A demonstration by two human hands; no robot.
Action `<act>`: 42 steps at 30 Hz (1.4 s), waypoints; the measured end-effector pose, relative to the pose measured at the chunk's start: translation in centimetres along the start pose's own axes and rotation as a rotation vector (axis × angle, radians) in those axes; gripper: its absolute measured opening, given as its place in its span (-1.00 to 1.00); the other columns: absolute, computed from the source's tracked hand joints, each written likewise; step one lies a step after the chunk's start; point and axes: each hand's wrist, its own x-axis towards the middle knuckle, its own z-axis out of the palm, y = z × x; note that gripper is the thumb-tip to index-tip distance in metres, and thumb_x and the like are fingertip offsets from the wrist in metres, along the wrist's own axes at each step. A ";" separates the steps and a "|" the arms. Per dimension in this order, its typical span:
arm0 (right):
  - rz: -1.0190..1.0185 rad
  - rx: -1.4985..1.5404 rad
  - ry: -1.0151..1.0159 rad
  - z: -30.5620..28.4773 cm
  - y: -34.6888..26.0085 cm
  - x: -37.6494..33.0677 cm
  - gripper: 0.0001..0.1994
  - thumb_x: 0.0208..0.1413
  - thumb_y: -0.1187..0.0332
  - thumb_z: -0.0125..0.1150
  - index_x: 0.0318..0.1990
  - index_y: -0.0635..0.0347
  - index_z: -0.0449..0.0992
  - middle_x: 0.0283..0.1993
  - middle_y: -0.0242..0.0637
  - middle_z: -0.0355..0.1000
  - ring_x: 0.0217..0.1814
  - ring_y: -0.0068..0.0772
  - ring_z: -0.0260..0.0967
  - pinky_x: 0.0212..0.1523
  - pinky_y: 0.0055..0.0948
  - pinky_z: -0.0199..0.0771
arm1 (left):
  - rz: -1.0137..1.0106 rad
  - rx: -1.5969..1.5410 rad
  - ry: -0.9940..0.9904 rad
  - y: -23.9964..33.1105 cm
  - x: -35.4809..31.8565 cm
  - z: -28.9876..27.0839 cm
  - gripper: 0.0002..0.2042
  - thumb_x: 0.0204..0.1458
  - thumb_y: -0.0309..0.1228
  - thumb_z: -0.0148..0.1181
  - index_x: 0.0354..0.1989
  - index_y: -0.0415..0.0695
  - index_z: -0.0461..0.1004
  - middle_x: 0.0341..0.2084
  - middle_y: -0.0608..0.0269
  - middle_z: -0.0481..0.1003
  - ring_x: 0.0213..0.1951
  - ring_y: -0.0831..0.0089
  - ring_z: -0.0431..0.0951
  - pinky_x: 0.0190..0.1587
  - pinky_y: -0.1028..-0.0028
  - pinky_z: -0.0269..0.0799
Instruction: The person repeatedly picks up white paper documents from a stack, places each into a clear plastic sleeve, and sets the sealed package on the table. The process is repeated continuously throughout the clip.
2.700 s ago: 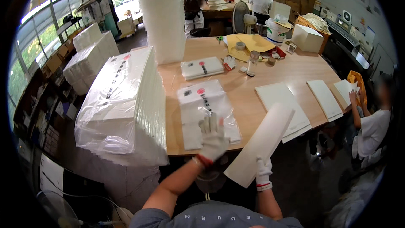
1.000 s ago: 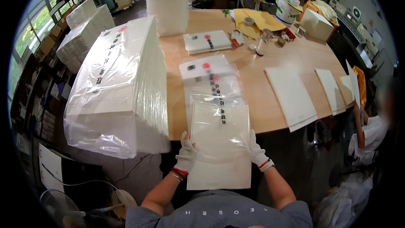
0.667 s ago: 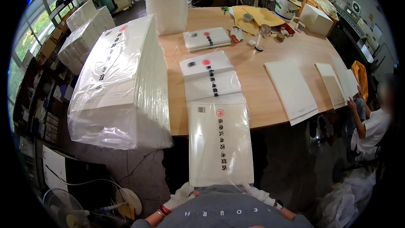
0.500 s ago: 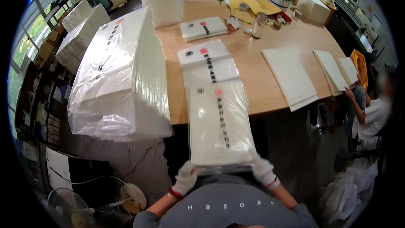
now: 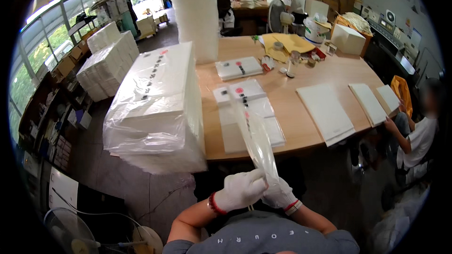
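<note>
Clear plastic sleeve [image 5: 256, 141], held upright and edge-on near 6 o'clock, rises from the two gloved hands toward the table edge; it reads as a thin, glossy strip from this angle, and whether anything is inside it cannot be told.

Far left, 9 o'clock: shelving by the windows and stacked white bundles [image 5: 106, 61] on the floor side. Next right, a large plastic-wrapped stack of white sheets [image 5: 155, 108] sits on the wooden table [image 5: 301, 113], overhanging its near left corner.

Centre, 6 o'clock: left hand [image 5: 240, 190], white glove with a red wristband, closed around the sleeve's lower end. Right hand [image 5: 278, 195], also gloved, closed on the same lower end from the other side, the two hands touching. Just beyond the sleeve, a pile of bagged white packets [image 5: 247, 113] with red dots lies on the table; another packet [image 5: 238, 67] lies further off toward 12 o'clock.

Right, 2 to 3 o'clock: flat white boards [image 5: 325, 113] laid in a row; a seated co-worker's hand [image 5: 390, 124] rests at the table edge beside them.

Judgement: the step looks like handling one sleeve at its mouth, either opening or squaring it. The next move would call for a firm two-handed pinch, since the film is limp and slippery.
</note>
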 end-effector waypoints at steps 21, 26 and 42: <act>-0.228 0.249 -0.323 12.3 -9.2 16.3 -0.64 0.20 0.27 -0.05 0.09 0.27 0.26 -0.28 -0.28 0.38 -0.35 -0.50 0.40 -0.30 -0.48 0.51 | -0.709 -0.435 1.388 -20.9 -17.6 -11.7 -0.83 0.14 -0.37 -0.15 -0.26 -0.10 0.39 -0.41 0.40 0.36 -0.35 0.56 0.38 -0.29 0.48 0.40; 0.495 0.463 -0.080 4.3 -0.3 9.0 -0.62 0.17 0.25 0.01 0.09 0.21 0.26 -0.26 -0.27 0.38 -0.31 -0.45 0.39 -0.28 -0.40 0.51 | -0.957 0.109 -0.073 -17.8 -18.9 9.0 -0.90 -0.02 -0.50 0.00 -0.36 -0.15 0.43 -0.42 0.16 0.45 -0.35 0.23 0.46 -0.26 0.33 0.40; 0.496 0.562 0.253 -4.9 3.4 6.7 -0.63 0.15 0.26 0.04 0.05 0.25 0.28 -0.24 -0.26 0.36 -0.31 -0.49 0.36 -0.26 -0.37 0.49 | -0.580 0.128 -0.296 -26.0 5.5 18.9 -0.78 -0.04 -0.26 0.03 -0.45 -0.16 0.46 -0.48 0.00 0.45 -0.34 0.10 0.44 -0.19 0.22 0.26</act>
